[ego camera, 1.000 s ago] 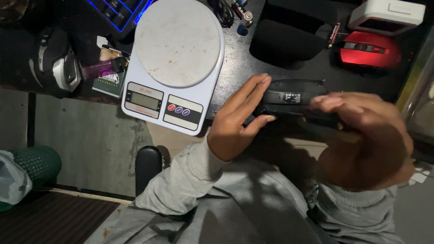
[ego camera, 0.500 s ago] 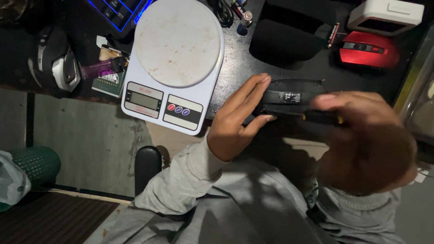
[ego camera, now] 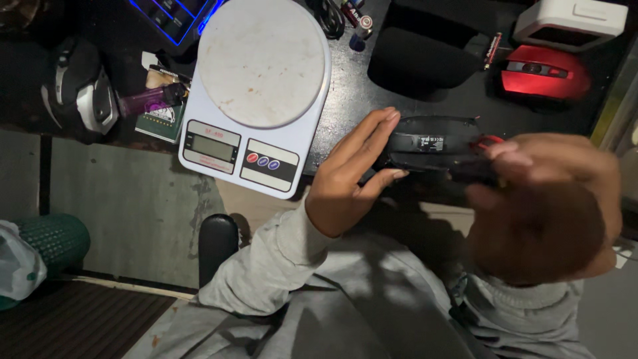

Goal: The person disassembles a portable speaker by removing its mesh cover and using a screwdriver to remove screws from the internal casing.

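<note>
Head view, dim light. Left hand (ego camera: 349, 183) grips the near end of a black computer mouse (ego camera: 432, 149), held underside up just above the front edge of the dark desk (ego camera: 345, 100); fingers extended along its far side, thumb pressed against the near side, so the mouse is pinched between them. Right hand (ego camera: 545, 199) is motion-blurred; fingers curl over the other end of the mouse and appear to clasp it, though the exact grip cannot be made out. A small red part shows at that end, beside the right fingertips.

On the desk, left of the hands: white kitchen scale (ego camera: 256, 93) with round platter, grey display and three coloured buttons (platter faintly stained). Behind the hands: black pad (ego camera: 419, 56), and further right a red mouse (ego camera: 545, 78) beside a white box (ego camera: 571, 20). Far left: a purple lighter (ego camera: 143, 101) lying on a small green packet. Grey sleeves (ego camera: 279, 266) cover both forearms. Green mesh bin (ego camera: 56, 239) on the floor at lower left.
</note>
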